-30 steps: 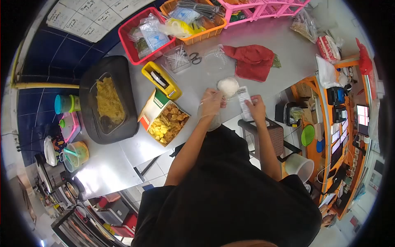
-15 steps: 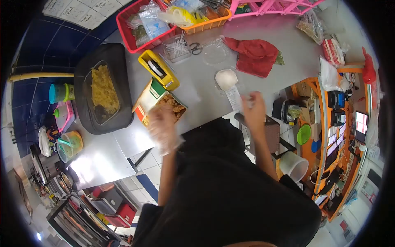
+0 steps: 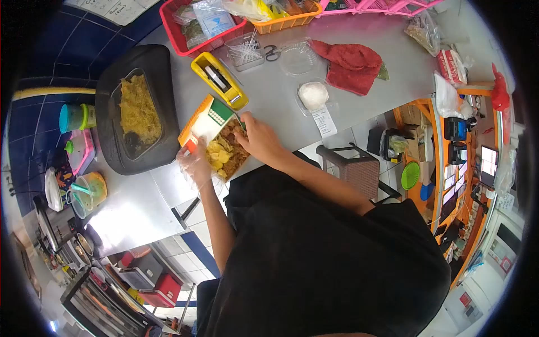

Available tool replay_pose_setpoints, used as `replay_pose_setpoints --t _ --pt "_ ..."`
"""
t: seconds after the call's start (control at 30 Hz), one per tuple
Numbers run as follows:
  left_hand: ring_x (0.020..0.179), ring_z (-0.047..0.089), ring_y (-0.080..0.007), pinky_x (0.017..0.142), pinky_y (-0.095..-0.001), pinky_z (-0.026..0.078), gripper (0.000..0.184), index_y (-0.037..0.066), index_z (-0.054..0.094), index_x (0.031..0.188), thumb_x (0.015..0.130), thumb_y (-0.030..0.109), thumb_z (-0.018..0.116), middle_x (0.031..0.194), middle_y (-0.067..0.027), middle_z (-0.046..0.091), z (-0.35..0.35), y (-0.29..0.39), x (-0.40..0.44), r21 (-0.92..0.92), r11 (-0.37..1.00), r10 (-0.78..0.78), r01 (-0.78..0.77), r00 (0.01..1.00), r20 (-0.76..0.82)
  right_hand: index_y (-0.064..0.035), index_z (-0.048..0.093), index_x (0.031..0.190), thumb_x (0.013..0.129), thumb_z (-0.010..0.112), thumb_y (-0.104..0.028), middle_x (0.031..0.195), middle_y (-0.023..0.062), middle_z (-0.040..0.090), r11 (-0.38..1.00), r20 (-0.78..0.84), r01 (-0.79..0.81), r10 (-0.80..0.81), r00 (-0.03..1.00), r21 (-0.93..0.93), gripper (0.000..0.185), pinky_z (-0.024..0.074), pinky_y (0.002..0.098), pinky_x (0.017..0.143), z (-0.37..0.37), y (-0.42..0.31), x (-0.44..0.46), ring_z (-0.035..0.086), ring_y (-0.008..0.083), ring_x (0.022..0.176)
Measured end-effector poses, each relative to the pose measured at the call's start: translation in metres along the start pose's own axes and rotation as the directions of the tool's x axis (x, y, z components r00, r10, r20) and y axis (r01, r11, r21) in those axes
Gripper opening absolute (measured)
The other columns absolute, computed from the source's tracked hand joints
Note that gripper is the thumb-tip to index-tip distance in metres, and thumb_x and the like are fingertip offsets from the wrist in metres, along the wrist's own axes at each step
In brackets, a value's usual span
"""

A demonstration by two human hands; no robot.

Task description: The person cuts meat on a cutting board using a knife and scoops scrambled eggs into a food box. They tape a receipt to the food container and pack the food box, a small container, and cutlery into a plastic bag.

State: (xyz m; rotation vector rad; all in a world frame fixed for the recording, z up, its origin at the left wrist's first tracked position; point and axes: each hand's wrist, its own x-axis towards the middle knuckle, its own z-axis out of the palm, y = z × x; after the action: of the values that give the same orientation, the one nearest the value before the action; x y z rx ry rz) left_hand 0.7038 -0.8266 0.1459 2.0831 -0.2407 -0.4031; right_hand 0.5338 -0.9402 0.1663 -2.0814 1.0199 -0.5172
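Observation:
An open cardboard food box (image 3: pixel 205 121) with a green, white and orange lid stands near the table's front edge. Inside lie yellow pieces that look like egg (image 3: pixel 220 156) and brown fried bits (image 3: pixel 236 137). My left hand (image 3: pixel 193 164), in a clear plastic glove, grips the box's left side. On its opposite side, my bare right hand (image 3: pixel 263 139) has its fingers closed over the edge. Just behind the box sits a yellow tape dispenser (image 3: pixel 236 100). A white rounded mound (image 3: pixel 313 95) rests in a clear container to the right, with a printed paper slip (image 3: pixel 324 123) at its front.
A black tub (image 3: pixel 106 112) with yellow shredded food stands left. Red (image 3: pixel 168 28) and orange baskets (image 3: pixel 286 23) line the back, near scissors (image 3: pixel 272 53) and a red cloth (image 3: pixel 353 67). A brown stool (image 3: pixel 351 174) stands right, beyond the table edge.
My right hand has come left from beside the paper slip to the box's right side. My gloved left hand has shifted from over the food to the box's left side, uncovering the yellow pieces.

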Motion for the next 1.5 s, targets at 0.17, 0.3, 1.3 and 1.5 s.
replay_pose_setpoints --t 0.17,0.3,1.3,1.5 --pt "0.095 0.071 -0.0276 0.091 -0.0365 0.052 0.075 -0.005 0.043 0.133 0.080 0.029 0.085 0.099 -0.0210 0.074 -0.013 0.022 -0.027 0.092 0.993 0.064 -0.067 0.997 0.039 -0.0018 0.045 0.118 0.093 0.070 -0.033 0.094 0.0233 0.068 0.993 0.068 -0.108 0.111 0.992 -0.048 0.047 0.0550 0.0529 0.070 -0.005 -0.006 -0.020 0.068 0.0445 0.083" --pt "0.094 0.071 -0.0323 0.086 -0.0432 0.053 0.046 -0.003 0.062 0.120 0.083 0.023 0.069 0.099 -0.0177 0.074 -0.029 0.051 -0.030 0.173 0.979 0.061 -0.112 0.958 0.279 0.0006 0.047 0.123 0.092 0.071 -0.037 0.100 0.0250 0.068 0.987 -0.054 -0.123 0.118 0.992 -0.106 0.055 0.0557 0.0533 0.074 0.004 -0.022 -0.009 0.068 0.0451 0.086" --pt "0.089 0.064 -0.0196 0.078 -0.0315 0.052 0.033 0.001 0.060 0.118 0.092 0.018 0.069 0.105 -0.0103 0.068 -0.077 -0.022 -0.036 -0.462 0.565 -0.262 0.684 0.679 0.685 -0.0297 0.067 0.125 0.089 0.069 -0.014 0.093 0.0054 0.062 0.827 0.121 0.362 -0.344 0.931 -0.430 0.039 0.0576 0.0328 0.062 -0.028 0.074 -0.062 0.067 0.0216 0.072" --pt "0.094 0.063 -0.0213 0.083 -0.0367 0.050 0.042 0.004 0.062 0.122 0.100 0.039 0.058 0.109 -0.0085 0.069 -0.099 -0.001 -0.021 -0.428 0.216 -0.252 0.877 0.474 0.844 -0.0335 0.064 0.131 0.084 0.066 -0.007 0.097 0.0051 0.064 0.776 0.115 0.442 -0.440 0.891 -0.451 0.054 0.0579 0.0330 0.062 -0.022 0.092 -0.064 0.069 0.0226 0.075"
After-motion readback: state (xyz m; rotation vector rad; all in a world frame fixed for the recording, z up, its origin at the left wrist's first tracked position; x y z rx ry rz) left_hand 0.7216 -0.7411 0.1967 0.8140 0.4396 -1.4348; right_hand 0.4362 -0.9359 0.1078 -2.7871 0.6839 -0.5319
